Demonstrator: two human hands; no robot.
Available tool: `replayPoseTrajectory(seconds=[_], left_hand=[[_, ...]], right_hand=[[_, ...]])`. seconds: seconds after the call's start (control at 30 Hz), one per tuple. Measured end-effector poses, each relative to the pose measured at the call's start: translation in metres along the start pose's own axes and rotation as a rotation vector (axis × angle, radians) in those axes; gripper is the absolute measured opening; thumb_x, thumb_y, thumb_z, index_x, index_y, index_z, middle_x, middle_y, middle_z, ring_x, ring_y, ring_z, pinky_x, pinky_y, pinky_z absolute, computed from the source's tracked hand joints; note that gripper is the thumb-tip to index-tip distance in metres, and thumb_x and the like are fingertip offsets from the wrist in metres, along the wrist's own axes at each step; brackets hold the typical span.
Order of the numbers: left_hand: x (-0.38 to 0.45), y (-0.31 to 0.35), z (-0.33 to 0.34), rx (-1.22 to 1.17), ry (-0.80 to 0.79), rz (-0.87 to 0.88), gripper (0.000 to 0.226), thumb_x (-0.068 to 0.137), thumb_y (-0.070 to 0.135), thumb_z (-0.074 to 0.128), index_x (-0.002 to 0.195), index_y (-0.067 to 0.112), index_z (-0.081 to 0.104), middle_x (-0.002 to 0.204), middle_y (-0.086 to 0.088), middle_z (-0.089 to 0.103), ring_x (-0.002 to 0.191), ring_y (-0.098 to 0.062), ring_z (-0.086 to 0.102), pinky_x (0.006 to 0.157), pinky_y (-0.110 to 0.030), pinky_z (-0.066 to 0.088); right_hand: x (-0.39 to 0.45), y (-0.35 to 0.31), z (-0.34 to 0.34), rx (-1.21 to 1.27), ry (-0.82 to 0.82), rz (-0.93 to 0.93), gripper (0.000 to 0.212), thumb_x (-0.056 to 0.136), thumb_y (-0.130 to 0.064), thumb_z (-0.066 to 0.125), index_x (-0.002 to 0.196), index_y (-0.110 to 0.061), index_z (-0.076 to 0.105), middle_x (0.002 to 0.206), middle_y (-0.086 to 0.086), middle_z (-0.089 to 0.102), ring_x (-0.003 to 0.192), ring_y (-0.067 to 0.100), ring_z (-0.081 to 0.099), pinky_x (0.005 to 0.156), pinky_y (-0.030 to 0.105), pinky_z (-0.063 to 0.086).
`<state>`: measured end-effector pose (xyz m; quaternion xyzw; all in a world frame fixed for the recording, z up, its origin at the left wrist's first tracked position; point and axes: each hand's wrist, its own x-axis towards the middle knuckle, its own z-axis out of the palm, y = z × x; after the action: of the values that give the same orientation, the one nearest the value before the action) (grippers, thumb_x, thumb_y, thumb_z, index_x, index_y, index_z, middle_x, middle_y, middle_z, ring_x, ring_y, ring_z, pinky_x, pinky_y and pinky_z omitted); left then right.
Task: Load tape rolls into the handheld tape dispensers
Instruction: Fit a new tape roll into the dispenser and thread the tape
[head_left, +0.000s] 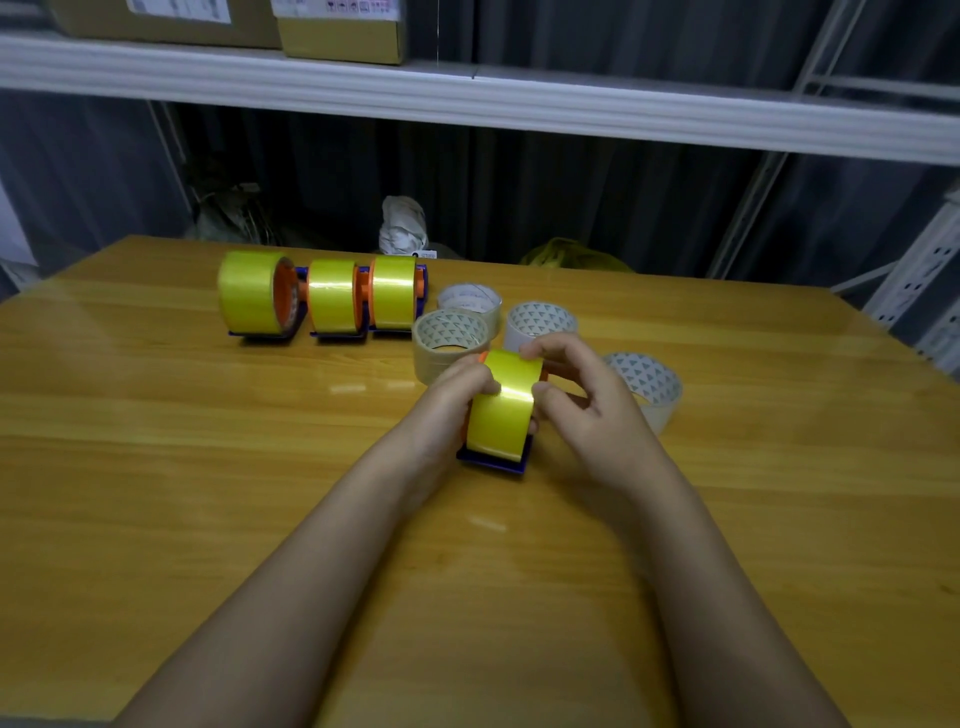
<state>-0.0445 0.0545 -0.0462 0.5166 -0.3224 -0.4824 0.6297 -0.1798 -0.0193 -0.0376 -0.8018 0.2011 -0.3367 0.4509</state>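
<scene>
— Seating the yellow tape roll (503, 402) is where we are: it sits upright in the blue dispenser (493, 460) near the middle of the wooden table (208, 441), and both our hands are on it.

— Our left hand (451, 395) curls in from the left, thumb pressed on the roll's face. Our right hand (582, 389) pinches the right edge, fingers bent over the top.

— To do this well, I'd say we keep the left hand steadying the frame while the right works the roll fully onto the orange hub. Then we find the loose end and lead it toward the cutter.

— Agreed, and square pressure matters; a tilted roll would likely bind.

— Where do we stand overall? Three loaded dispensers (322, 301) line up at the far left, touching side by side. Four pale tape rolls (452, 338) lie flat just beyond our hands.

— Now, what can't we see? The hub itself is covered by the roll and our fingers, so we cannot tell whether it's fully home.

— The cutter blade is out of sight too, and so is the tape's free end.

— One pale roll is partly behind our right hand. Beyond the table, the bundles under the shelf are too dim to name.
</scene>
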Motion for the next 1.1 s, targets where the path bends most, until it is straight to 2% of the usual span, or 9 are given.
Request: replayPoseTrajectory(seconds=[0.1,0.2,0.33,0.43,0.57,0.73,0.83,1.0,1.1], left_hand=[[0.0,0.003,0.004,0.052,0.123,-0.023,0.047,0.069,0.026,0.052,0.114,0.014,0.057,0.092,-0.022,0.063,0.079,-0.033,0.061,0.081,-0.046,0.047],[-0.002,0.006,0.006,0.066,0.164,-0.003,0.034,0.057,0.03,0.056,0.088,0.017,0.062,0.089,-0.015,0.057,0.084,-0.03,0.056,0.077,-0.042,0.042],[-0.002,0.001,0.002,0.057,0.042,0.049,0.041,0.061,0.02,0.049,0.099,0.011,0.062,0.077,-0.016,0.061,0.076,-0.031,0.058,0.075,-0.042,0.042],[-0.002,0.0,0.0,0.056,-0.001,0.1,0.038,0.066,0.015,0.046,0.097,0.016,0.068,0.083,-0.013,0.064,0.083,-0.031,0.06,0.075,-0.041,0.045],[-0.004,0.002,0.0,0.019,0.005,0.117,0.038,0.067,0.017,0.045,0.099,0.017,0.067,0.09,-0.012,0.062,0.087,-0.03,0.057,0.076,-0.041,0.043],[-0.003,0.004,-0.001,-0.022,0.023,0.123,0.048,0.066,0.022,0.051,0.112,0.009,0.06,0.092,-0.024,0.056,0.086,-0.036,0.053,0.081,-0.052,0.04],[-0.005,0.007,-0.001,-0.014,0.033,0.124,0.063,0.062,0.026,0.053,0.119,-0.001,0.053,0.093,-0.026,0.055,0.085,-0.037,0.052,0.08,-0.055,0.041],[-0.003,0.006,-0.003,0.025,0.028,0.142,0.066,0.06,0.028,0.053,0.116,-0.008,0.05,0.095,-0.027,0.053,0.088,-0.038,0.053,0.079,-0.049,0.04],[-0.002,0.004,-0.005,-0.015,-0.012,0.157,0.05,0.07,0.017,0.044,0.116,0.001,0.053,0.083,-0.023,0.062,0.073,-0.03,0.06,0.073,-0.04,0.048]], right_hand=[[0.0,0.0,0.0,0.013,-0.021,-0.005,0.024,0.091,-0.008,0.057,0.109,-0.025,0.056,0.101,0.002,0.058,0.073,0.012,0.065,0.074,0.047,0.056],[-0.001,0.005,0.0,-0.022,-0.09,0.021,0.038,0.081,-0.028,0.068,0.116,-0.032,0.053,0.108,-0.004,0.055,0.092,0.011,0.061,0.084,0.044,0.054],[0.001,0.013,0.004,-0.027,-0.135,0.089,0.068,0.062,-0.045,0.082,0.119,-0.05,0.046,0.112,-0.006,0.051,0.107,0.024,0.057,0.09,0.054,0.051],[0.001,0.011,0.004,0.054,-0.095,0.092,0.058,0.066,-0.046,0.079,0.116,-0.048,0.049,0.123,-0.004,0.051,0.112,0.02,0.057,0.092,0.047,0.053],[-0.001,0.006,0.006,0.081,-0.034,0.108,0.05,0.084,-0.055,0.063,0.127,-0.035,0.047,0.107,-0.008,0.059,0.093,0.007,0.063,0.085,0.046,0.055],[0.0,0.012,0.007,0.09,-0.146,0.127,0.084,0.061,-0.046,0.085,0.13,-0.052,0.037,0.138,-0.001,0.043,0.123,0.024,0.052,0.093,0.047,0.053],[-0.001,0.011,0.006,0.062,-0.117,0.121,0.083,0.062,-0.047,0.084,0.13,-0.055,0.037,0.133,-0.005,0.045,0.121,0.022,0.053,0.093,0.046,0.053],[-0.001,0.008,0.007,0.078,-0.082,0.147,0.08,0.067,-0.057,0.079,0.133,-0.053,0.035,0.124,-0.011,0.05,0.108,0.011,0.062,0.09,0.043,0.055],[-0.001,0.007,0.007,0.103,-0.135,0.129,0.087,0.066,-0.039,0.086,0.133,-0.055,0.033,0.133,-0.01,0.042,0.116,0.012,0.057,0.092,0.041,0.055]])
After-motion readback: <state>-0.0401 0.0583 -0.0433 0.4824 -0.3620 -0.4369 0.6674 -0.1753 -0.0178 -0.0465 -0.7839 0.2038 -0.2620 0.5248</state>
